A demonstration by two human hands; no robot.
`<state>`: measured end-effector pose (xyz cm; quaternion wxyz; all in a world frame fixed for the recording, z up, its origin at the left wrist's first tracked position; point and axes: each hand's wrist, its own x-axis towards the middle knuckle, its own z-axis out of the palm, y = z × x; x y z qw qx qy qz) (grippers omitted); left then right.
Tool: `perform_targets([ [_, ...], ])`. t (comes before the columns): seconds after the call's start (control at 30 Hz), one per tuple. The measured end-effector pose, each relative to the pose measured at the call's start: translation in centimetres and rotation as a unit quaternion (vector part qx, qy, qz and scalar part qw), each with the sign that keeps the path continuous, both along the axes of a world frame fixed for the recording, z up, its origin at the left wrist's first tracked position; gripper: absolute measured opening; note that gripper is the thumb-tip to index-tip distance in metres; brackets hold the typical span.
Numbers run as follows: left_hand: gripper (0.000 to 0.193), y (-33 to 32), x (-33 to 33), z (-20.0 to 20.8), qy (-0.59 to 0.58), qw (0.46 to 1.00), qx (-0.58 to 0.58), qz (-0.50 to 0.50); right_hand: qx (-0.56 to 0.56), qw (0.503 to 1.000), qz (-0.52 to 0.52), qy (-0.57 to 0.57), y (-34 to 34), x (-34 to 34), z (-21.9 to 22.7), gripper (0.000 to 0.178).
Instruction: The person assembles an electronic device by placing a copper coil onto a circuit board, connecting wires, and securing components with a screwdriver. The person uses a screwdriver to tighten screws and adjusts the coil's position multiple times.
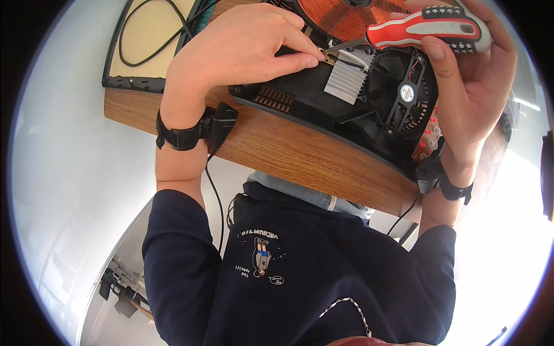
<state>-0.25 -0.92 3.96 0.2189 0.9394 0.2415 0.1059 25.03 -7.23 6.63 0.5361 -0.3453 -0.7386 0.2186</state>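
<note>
On the table lies an opened black appliance housing [300,86], seemingly an induction cooker, with a flat copper coil [340,20] at its top. My right hand [473,86] is closed around the red, grey and black handle of a screwdriver [398,30]. Its shaft points left, the tip meeting a small brass-coloured part [330,57] beside the silver heat sink [345,83]. At that same part, my left hand [242,49] pinches thumb and forefinger together; whatever is between them is too small to make out. Right of the heat sink sits a black fan [398,86].
The wooden table's [277,138] near edge runs just below the housing. At the far left lies a black-framed panel [153,40] with a cream inside and a black cable across it. A copper-coloured board [428,135] with red parts shows by my right wrist. Both wrists wear black straps.
</note>
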Motion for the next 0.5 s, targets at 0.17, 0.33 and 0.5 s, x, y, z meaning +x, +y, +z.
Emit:
perform_targets([
  [0.17, 0.022, -0.1, -0.1, 1.2, 0.043, 0.999, -0.025, 0.006, 0.028, 0.999, 0.018, 0.022, 0.9, 0.6, -2.1, 0.061],
  [0.33, 0.02, 0.0, 0.1, 1.1, 0.056, 0.998, -0.028, 0.011, 0.046, 0.999, 0.028, -0.002, 1.1, 0.9, -2.0, 0.063],
  [0.5, 0.023, -0.5, -0.1, -0.2, 0.021, 1.0, 0.012, 0.01, 0.037, 0.997, 0.054, 0.031, 1.3, 0.7, -2.3, 0.062],
])
